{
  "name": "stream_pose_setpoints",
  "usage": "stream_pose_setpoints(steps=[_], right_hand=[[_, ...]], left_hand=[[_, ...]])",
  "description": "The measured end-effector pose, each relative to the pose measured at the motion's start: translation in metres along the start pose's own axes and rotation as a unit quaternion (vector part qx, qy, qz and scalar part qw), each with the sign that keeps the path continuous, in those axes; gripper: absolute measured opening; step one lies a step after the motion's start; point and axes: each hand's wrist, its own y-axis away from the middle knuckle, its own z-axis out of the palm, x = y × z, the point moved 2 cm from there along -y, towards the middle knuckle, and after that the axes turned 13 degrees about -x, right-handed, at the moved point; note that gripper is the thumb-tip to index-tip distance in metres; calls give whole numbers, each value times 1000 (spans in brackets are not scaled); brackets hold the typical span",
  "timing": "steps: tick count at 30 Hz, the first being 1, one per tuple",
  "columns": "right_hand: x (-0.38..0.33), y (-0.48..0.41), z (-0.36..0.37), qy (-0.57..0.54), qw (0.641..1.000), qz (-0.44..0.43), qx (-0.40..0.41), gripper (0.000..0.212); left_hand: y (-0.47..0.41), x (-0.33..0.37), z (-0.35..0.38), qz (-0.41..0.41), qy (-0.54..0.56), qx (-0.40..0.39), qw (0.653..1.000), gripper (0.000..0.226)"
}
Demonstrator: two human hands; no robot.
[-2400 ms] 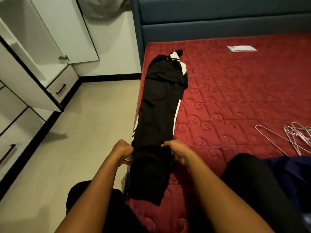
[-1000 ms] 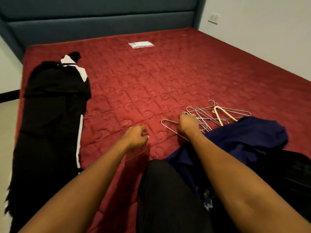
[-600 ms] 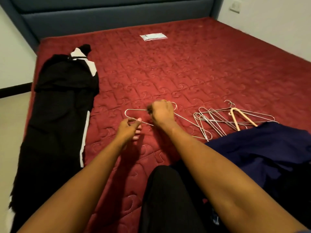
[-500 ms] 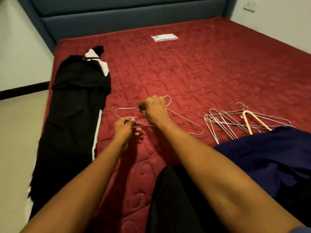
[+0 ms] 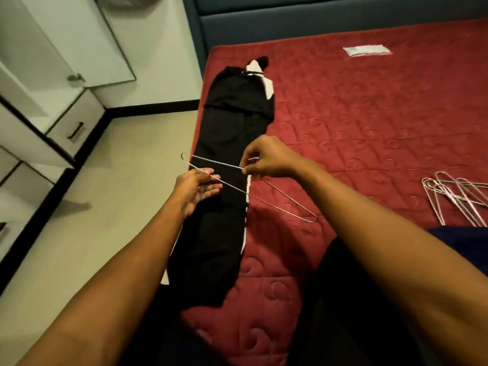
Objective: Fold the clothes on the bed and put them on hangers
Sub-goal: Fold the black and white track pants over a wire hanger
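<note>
- One red mattress (image 5: 369, 122) fills the right part of the view, with a dark blue headboard (image 5: 317, 19) behind its far edge.
- One pair of black trousers (image 5: 224, 247) with a white side stripe lies folded long and narrow along the left edge of the mattress. It reaches from near the far left corner down towards the near edge.
- One wire hanger (image 5: 264, 200) is held in the air above the middle of the trousers. Its hook points left, past the left edge of the mattress, and its far loop is over the red cover to the right of the trousers.
- The left hand (image 5: 196, 184) is palm up, with fingers nearly straight under the wire close to the hook and the thumb laid on top, so the wire is pinched there.
- The right hand (image 5: 266, 159) is palm down, and its thumb and forefinger pinch the upper wire of the same hanger.
- A pile of wire hangers (image 5: 454, 196) lies at the right edge of the mattress. They overlap and the frame cuts them, so I cannot count them exactly; there are several.
- One dark blue garment (image 5: 470, 244) lies just below this pile, partly out of view.
- One white label (image 5: 367, 50) is on the mattress near the far edge.
- On the left of the bed there is pale floor (image 5: 105, 207) and a white cabinet (image 5: 39, 75) with drawers.
</note>
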Motion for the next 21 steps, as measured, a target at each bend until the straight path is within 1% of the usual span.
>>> stream_pose_setpoints(steps=[2,4,6,7,9,12,14,16,18,20,21], right_hand=[[-13,1,16,-126,992,-17,26,7],[-29,3,33,-174,983,-33,39,7],[-49,7,52,-180,982,-52,29,6],[-58,8,61,-180,982,-60,16,6],[-75,10,77,-190,980,-63,-12,7],[-84,7,84,-194,979,-55,-6,7],[-88,7,83,-152,986,-64,13,7],[-94,10,87,-95,991,-86,43,7],[-103,17,105,-79,990,-104,58,10],[-108,27,137,-65,989,-126,34,19],[-109,33,156,-46,990,-134,4,23]], left_hand=[[29,2,-26,-4,-43,7,999,14],[52,3,-53,-8,-84,16,996,16],[70,1,-79,-14,-93,36,995,24],[76,-2,-92,-14,-79,56,995,28],[91,-6,-117,-5,-33,118,992,29],[107,-7,-149,19,17,197,980,26],[116,-3,-163,41,26,220,974,26],[120,3,-164,59,-6,209,976,25],[121,7,-157,63,-50,174,981,23],[120,4,-150,44,-85,147,984,24],[120,0,-147,26,-105,136,985,24]])
